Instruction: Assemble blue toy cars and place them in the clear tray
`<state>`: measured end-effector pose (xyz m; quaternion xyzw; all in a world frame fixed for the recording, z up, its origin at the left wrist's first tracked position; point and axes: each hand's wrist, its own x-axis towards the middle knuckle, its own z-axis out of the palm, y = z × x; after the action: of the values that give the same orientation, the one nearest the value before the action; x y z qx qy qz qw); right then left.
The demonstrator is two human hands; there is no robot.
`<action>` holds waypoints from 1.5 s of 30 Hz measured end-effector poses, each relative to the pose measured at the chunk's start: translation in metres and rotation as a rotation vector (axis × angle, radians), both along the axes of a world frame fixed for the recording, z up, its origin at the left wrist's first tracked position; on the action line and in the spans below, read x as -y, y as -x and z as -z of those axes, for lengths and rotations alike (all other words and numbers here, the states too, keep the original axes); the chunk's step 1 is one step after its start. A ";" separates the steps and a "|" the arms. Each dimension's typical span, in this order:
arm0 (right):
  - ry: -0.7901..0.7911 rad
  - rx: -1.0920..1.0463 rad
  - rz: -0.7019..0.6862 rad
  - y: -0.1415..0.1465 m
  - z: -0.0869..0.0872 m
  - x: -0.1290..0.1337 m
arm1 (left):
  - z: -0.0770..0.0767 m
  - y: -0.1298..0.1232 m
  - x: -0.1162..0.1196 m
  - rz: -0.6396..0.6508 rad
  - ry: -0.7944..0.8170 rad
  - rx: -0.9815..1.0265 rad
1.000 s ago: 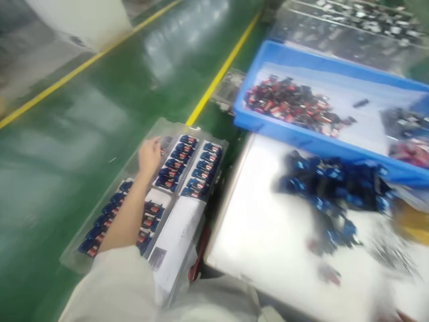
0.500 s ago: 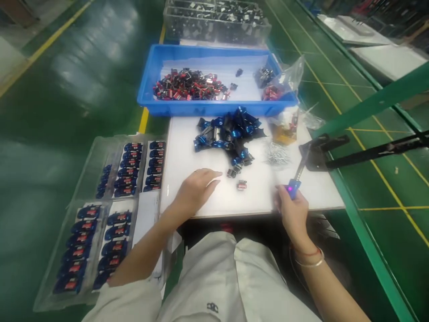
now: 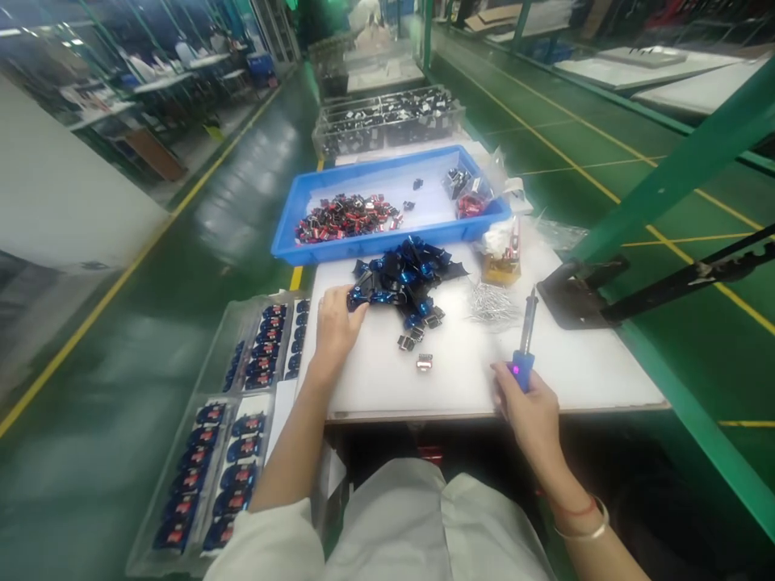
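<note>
My left hand [image 3: 337, 325] rests at the near left edge of a heap of blue-and-black parts [image 3: 403, 280] on a white work board [image 3: 478, 387]. Its fingertips touch the heap, and I cannot tell if they grip a piece. My right hand [image 3: 531, 417] is shut around the blue handle of a soldering iron [image 3: 523, 368], whose metal shaft points up and away. A small purple light glows on the handle. Two small loose parts [image 3: 425, 362] [image 3: 406, 343] lie on the board between my hands.
A blue tray [image 3: 387, 211] of red-and-black parts stands beyond the board. Clear blister trays [image 3: 206, 476] holding blue items lie to the left. A tuft of metal pins [image 3: 493, 306], a plastic bag [image 3: 500, 257], a black stand [image 3: 575, 294] and a green frame rail [image 3: 696, 153] lie right.
My left hand has moved from the blister trays to the board and forward onto the blue heap. My right hand has stayed near the board's front edge. The view has tilted up, showing more of the hall.
</note>
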<state>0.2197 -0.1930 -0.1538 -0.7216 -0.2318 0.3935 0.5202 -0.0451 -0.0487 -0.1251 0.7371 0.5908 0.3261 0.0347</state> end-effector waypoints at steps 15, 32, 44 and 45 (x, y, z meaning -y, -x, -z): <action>-0.049 0.035 -0.024 -0.001 0.014 0.000 | -0.029 -0.053 -0.042 0.017 0.189 0.058; -0.172 -0.127 0.005 -0.004 0.005 -0.005 | -0.021 -0.040 0.003 0.300 -0.705 -0.037; -0.296 -0.248 -0.228 -0.009 -0.031 -0.008 | 0.006 -0.068 0.066 0.733 -0.790 -0.126; -0.288 -0.254 -0.221 -0.008 -0.031 -0.007 | 0.010 -0.067 0.067 0.730 -0.766 -0.116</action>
<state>0.2278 -0.1864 -0.1227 -0.5549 -0.2960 0.4985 0.5967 0.0220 -0.1159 -0.1353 0.8717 0.1353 0.4436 -0.1584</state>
